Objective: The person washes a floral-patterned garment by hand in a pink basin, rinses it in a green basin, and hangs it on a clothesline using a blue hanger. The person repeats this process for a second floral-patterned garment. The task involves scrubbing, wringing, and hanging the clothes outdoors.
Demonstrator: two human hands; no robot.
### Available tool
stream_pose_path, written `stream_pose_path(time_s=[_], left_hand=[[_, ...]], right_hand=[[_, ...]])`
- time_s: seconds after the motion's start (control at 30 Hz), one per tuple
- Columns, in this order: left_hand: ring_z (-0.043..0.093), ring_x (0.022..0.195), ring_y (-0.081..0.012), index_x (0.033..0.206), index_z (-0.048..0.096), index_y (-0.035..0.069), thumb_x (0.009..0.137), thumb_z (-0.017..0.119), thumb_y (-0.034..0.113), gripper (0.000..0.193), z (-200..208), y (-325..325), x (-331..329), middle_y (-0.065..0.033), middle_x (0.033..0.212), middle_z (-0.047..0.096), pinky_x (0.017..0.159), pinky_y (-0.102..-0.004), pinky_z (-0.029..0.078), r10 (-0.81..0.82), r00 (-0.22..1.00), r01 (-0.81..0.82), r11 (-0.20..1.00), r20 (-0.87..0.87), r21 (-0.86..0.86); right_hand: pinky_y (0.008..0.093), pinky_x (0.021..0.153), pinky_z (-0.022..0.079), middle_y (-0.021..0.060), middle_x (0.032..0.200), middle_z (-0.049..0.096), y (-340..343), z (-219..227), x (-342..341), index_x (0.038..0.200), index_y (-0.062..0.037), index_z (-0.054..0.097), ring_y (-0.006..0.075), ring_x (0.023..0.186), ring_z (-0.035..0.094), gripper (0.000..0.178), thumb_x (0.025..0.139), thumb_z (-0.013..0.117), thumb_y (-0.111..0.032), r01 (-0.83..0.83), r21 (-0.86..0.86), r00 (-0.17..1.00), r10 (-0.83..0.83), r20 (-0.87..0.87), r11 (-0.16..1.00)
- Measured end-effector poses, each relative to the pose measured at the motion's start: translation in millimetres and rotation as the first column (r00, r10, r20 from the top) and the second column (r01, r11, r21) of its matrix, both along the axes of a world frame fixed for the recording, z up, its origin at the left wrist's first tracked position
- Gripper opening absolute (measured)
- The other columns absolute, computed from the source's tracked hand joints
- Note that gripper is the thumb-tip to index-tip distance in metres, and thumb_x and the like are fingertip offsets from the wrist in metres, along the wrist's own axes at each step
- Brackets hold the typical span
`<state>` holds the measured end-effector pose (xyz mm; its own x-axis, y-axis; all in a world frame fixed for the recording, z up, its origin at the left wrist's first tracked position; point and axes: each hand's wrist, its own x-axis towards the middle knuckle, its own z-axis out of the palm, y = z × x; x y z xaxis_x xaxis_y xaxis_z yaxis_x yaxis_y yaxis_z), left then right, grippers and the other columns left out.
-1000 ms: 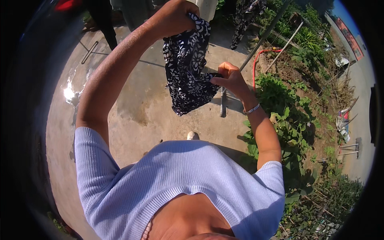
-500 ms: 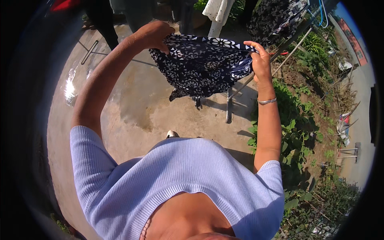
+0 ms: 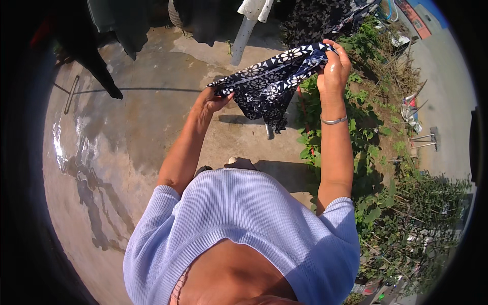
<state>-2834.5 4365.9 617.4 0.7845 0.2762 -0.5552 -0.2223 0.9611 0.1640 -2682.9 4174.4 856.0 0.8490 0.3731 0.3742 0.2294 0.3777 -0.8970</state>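
Note:
A dark navy garment with white flowers is stretched between my two hands, its lower part hanging in folds. My left hand pinches its left end, lower and nearer to me. Higher up on the right, my right hand is closed round the other end, with the wrist bearing a silver bangle. Its exact kind of garment cannot be made out. A similar dark patterned cloth hangs just beyond my right hand.
Dark clothes and a white spotted garment hang along the far side. Leafy plants border the concrete floor on the right, with a paved road beyond. Wet patches mark the floor at left.
My left hand has come down and inward with its end of the garment, which now slants and hangs narrower. My right hand has risen slightly. The view has shifted toward the right.

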Motion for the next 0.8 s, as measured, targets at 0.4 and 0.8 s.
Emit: stream_pose_path(time_s=[0.4, 0.8], left_hand=[[0.061, 0.071, -0.0241, 0.083, 0.059, 0.006, 0.059, 0.075, 0.006, 0.029, 215.2, 108.9, -19.0, -0.0085, 0.073, 0.062, 0.063, -0.0318, 0.048, 0.207, 0.967, 0.254, -0.825, -0.149, 0.505], [0.064, 0.07, -0.0256, 0.091, 0.056, 0.0, 0.08, 0.054, 0.006, 0.013, 144.5, 93.9, -24.9, -0.0141, 0.083, 0.062, 0.061, -0.0414, 0.055, 0.216, 0.869, 0.339, 0.396, -0.446, 0.853]], right_hand=[[0.0245, 0.038, 0.041, 0.0038, 0.075, 0.062, -123.7, -30.7, 113.3, 0.097, -0.0062, 0.062, 0.0104, 0.05, 0.055, 0.022, 0.081, 0.05, 0.002, 0.392, -0.652, 0.879, -0.473, 0.057, 0.649], [0.0303, 0.063, 0.05, 0.0033, 0.08, 0.058, -77.7, -80.0, 101.4, 0.088, -0.0043, 0.053, 0.0123, 0.07, 0.057, 0.014, 0.075, 0.05, 0.002, -0.504, -0.129, 0.769, 0.376, -0.517, 0.854]])
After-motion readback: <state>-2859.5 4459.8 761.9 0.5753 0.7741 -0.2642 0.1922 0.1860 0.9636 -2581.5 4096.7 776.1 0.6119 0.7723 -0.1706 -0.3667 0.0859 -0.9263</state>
